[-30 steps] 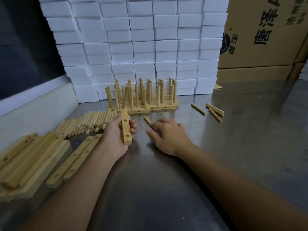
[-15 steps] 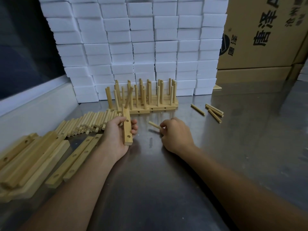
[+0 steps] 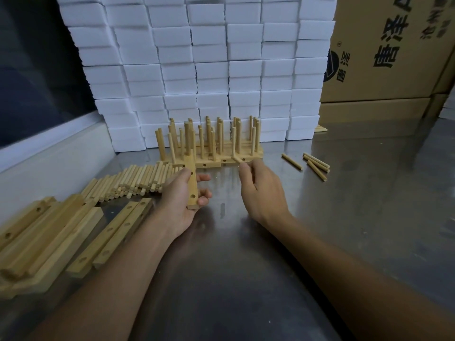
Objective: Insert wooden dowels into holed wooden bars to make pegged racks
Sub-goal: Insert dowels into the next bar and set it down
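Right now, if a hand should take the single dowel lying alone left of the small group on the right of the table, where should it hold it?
Pinch the lone dowel at its middle, coming from above. It lies flat on the metal table, apart from the three dowels beside it, so both long sides are free for fingers.

My left hand (image 3: 182, 198) grips the holed bar (image 3: 192, 183) with curled fingers, palm up; my right hand (image 3: 261, 190), raised just right of it, pinches a dowel (image 3: 237, 159).
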